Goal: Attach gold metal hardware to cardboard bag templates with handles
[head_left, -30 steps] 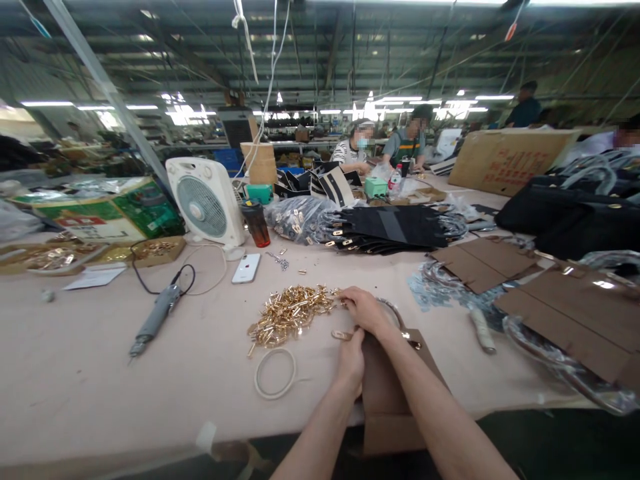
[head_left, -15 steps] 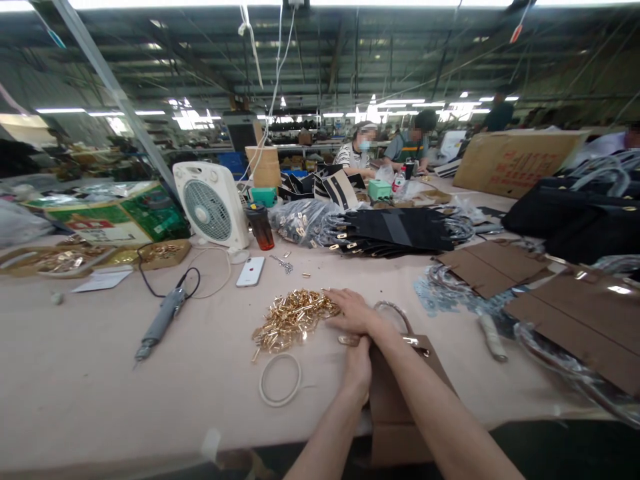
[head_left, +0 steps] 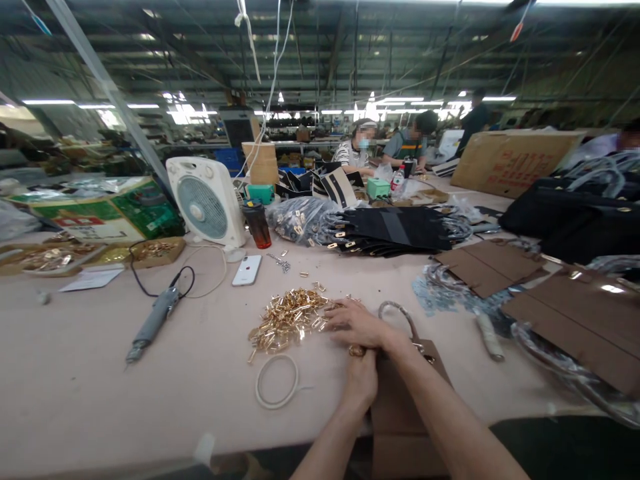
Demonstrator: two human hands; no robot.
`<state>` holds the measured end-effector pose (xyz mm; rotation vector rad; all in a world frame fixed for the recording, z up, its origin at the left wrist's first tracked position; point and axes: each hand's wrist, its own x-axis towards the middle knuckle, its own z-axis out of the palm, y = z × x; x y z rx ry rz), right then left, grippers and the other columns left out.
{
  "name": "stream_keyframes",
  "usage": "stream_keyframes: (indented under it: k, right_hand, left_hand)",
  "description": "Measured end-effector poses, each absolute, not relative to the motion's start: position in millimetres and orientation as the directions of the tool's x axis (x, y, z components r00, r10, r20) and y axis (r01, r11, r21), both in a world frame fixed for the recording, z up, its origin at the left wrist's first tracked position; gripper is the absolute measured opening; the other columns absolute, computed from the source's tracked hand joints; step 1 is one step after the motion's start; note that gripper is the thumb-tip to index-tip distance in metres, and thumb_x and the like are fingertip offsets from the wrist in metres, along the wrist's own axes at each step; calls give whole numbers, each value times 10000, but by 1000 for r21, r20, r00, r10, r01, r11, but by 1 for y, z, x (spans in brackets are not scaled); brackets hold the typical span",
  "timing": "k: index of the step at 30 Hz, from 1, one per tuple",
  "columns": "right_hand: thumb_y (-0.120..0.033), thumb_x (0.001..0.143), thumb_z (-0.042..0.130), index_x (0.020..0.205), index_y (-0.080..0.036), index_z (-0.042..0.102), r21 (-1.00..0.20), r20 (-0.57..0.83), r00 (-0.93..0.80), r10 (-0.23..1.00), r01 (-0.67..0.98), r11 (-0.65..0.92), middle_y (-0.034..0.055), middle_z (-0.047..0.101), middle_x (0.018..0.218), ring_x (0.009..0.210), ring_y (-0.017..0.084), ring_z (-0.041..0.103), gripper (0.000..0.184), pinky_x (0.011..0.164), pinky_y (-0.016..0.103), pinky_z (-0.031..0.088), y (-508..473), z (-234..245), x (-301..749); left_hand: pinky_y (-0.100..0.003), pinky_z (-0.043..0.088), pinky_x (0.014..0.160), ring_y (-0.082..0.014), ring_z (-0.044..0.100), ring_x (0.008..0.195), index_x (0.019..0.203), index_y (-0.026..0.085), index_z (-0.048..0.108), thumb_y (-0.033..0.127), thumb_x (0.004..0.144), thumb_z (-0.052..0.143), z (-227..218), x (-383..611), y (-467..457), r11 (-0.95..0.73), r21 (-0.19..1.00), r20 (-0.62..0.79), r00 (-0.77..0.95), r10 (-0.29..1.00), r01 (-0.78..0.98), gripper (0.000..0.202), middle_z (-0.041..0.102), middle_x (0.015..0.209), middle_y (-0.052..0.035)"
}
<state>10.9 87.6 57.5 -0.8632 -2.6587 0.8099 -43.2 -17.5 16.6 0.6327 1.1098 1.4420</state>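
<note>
My right hand (head_left: 356,324) reaches left across my body. Its fingers lie stretched over the near edge of a heap of small gold metal fittings (head_left: 286,319) on the table. My left hand (head_left: 363,377) sits just below it, fingers closed round a gold fitting (head_left: 356,350) at the top edge of a brown bag (head_left: 400,407). The bag lies flat in front of me, and its plastic-wrapped handle (head_left: 397,311) arches behind my right wrist. My right hand covers the left fingertips.
A white ring (head_left: 277,381) lies left of my hands, an electric screwdriver (head_left: 150,323) farther left. Behind are a phone (head_left: 247,269), a dark cup (head_left: 257,225) and a white fan (head_left: 205,200). Brown panels (head_left: 575,320) and black bags (head_left: 395,230) lie right. People work at the far end.
My right hand has slid a little left and nearer over the heap's edge. My left hand with the gold fitting has shifted slightly right and toward me.
</note>
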Motion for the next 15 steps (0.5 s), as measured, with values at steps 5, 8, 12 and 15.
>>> stream_keyframes:
  k: [5, 8, 12, 15]
  right_hand:
    - [-279, 899, 741, 932, -329, 832, -561, 145, -734, 664, 492, 666, -13, 819, 1096, 1312, 255, 607, 110, 1191, 437, 371, 85, 59, 8]
    - [-259, 946, 679, 1021, -286, 818, -578, 221, -698, 681, 469, 668, 4, 823, 1063, 1090, 192, 726, 160, 1027, 306, 496, 85, 57, 10]
    - [-236, 962, 649, 1114, -254, 791, -569, 344, -607, 717, 472, 673, 22, 816, 1112, 1057, 180, 734, 208, 994, 281, 516, 81, 57, 14]
    - [-227, 980, 617, 1115, -259, 781, -550, 421, -572, 704, 456, 700, 23, 808, 1134, 1084, 184, 720, 215, 1027, 302, 514, 75, 59, 18]
  left_hand:
    - [-430, 349, 1192, -360, 502, 1391, 1065, 181, 739, 231, 789, 711, 12, -45, -13, 115, 914, -208, -207, 956, -390, 282, 742, 1229, -154]
    - [-470, 322, 1215, -366, 509, 1387, 942, 200, 738, 257, 793, 702, 6, -48, -8, 164, 925, -245, -208, 947, -341, 163, 772, 1080, -132]
    - [-506, 353, 1198, -385, 534, 1356, 912, 193, 739, 302, 774, 712, 0, -52, -4, 179, 954, -230, -205, 951, -241, 178, 771, 1075, -138]
    - [-524, 431, 1139, -400, 591, 1284, 919, 184, 749, 328, 766, 711, -1, -53, -4, 200, 959, -237, -184, 954, -202, 213, 781, 1071, -138]
